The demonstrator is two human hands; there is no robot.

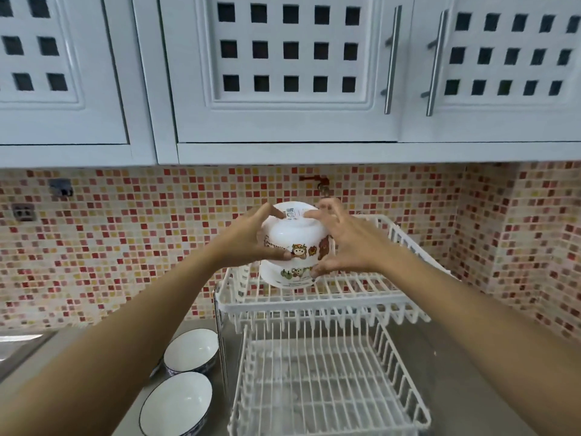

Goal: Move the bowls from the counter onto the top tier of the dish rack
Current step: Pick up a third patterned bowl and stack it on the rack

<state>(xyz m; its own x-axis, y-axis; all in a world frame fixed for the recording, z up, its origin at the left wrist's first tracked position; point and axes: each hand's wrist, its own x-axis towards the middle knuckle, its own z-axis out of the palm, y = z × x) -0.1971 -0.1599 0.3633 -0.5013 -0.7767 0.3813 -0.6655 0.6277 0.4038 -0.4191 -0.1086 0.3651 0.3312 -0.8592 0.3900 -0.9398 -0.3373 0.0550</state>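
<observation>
Both hands (314, 240) hold upside-down bowl (290, 234), base up, over rack's top tier (361, 287).

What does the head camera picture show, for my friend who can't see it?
Two hands, left hand and right hand, hold an upside-down cartoon bowl over another cartoon bowl on the top tier of a white dish rack. Two dark-rimmed bowls wait on the counter to the left of the rack.
</observation>
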